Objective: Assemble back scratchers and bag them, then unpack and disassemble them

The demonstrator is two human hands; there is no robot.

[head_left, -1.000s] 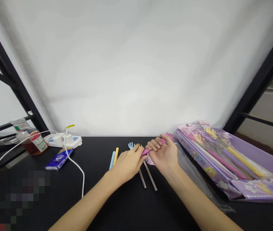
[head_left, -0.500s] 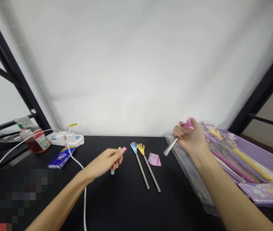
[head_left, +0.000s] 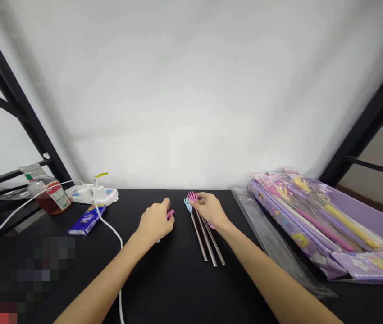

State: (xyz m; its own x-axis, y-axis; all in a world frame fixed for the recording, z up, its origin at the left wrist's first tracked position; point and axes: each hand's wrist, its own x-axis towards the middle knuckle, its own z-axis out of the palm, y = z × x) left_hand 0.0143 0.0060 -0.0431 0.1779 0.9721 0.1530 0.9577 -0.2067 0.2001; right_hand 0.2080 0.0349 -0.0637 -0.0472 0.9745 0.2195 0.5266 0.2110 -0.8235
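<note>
Right hand (head_left: 209, 209) moved left, holding 1 pink scratcher (head_left: 192, 196) near 2 others (head_left: 198, 237).

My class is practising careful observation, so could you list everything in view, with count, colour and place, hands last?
Jar: one, clear, brown contents, left
Power strip: one, white, left
Cables: apparently two, white, left
Packet: one, blue, left
Scratchers: three, silver shafts, blue and pink heads, third mostly hidden, centre
Pink piece: one, pink, left hand
Card: partly hidden, pink, by right wrist
Plastic sleeve: clear, right
Box: one, purple, right
Wrapped scratchers: several, mixed colours, in box
Table: one, black, below
Wall: white, behind
Frame bars: several, black, both sides
Hands: two, bare, centre
</note>
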